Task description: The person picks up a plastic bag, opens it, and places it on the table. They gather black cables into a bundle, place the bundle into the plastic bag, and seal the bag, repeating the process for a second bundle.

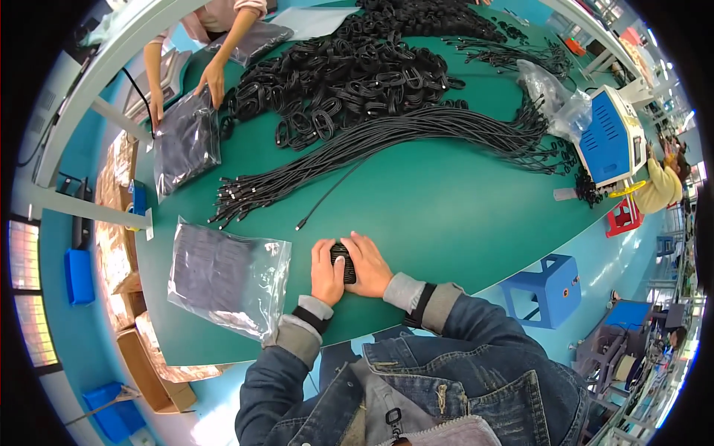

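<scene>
Near the front edge of the green table, my left hand [327,272] and my right hand [367,265] close from both sides on a black bundle of coiled cable [343,263]. Its ridged top shows between my thumbs; the fingers hide its sides. Left of my hands lies a clear plastic bag [223,271] with dark cable coils inside, its mouth end near my left cuff. Beyond my hands, a long bunch of straight black cables [387,141] stretches across the table, with light plug tips at its left end. One loose cable [327,197] lies in front of it.
Behind the bunch rises a heap of coiled black cables [327,89]. At the far left a co-worker's hands [213,82] hold another filled bag [186,141]. A blue machine [606,137] and crumpled plastic bags [554,100] stand at the right. A blue stool [547,290] is beside the table.
</scene>
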Demonstrator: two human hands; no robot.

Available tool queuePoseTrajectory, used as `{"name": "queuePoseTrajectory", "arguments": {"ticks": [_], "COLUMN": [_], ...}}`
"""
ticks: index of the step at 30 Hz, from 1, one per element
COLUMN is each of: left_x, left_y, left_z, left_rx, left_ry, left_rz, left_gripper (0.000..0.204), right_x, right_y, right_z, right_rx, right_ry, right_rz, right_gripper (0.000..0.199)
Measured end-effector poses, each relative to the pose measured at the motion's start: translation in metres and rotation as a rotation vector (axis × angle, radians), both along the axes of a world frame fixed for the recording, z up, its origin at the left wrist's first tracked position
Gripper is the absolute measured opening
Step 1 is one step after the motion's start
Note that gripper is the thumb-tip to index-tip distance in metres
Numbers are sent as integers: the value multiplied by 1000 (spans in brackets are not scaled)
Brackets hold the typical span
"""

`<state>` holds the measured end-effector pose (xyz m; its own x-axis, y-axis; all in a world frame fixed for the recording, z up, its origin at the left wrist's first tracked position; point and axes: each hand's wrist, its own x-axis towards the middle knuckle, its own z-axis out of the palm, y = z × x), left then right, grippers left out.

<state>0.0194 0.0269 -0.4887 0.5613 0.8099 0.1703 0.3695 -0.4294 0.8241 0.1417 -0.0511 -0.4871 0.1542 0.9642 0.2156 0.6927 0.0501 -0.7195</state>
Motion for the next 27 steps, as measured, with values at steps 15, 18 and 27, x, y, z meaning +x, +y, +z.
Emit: {"name": "queuePoseTrajectory", "arguments": {"ticks": [15,18,27], "left_x": [-145,-174,-182], "left_y": [-10,-4,15], "left_z": [81,57,68], "left_rx": [391,335,435], "left_ry": [536,574,334], "left_rz": [203,193,164], "left_gripper": [52,35,9], "right_x": [-57,-90,-136], "right_y": [-8,-3,67], "right_z": [44,45,32], "right_rx": [-201,-227,-160], "right_ry": [201,287,195], "right_rz": [-105,51,123], "right_gripper": [85,87,93]}}
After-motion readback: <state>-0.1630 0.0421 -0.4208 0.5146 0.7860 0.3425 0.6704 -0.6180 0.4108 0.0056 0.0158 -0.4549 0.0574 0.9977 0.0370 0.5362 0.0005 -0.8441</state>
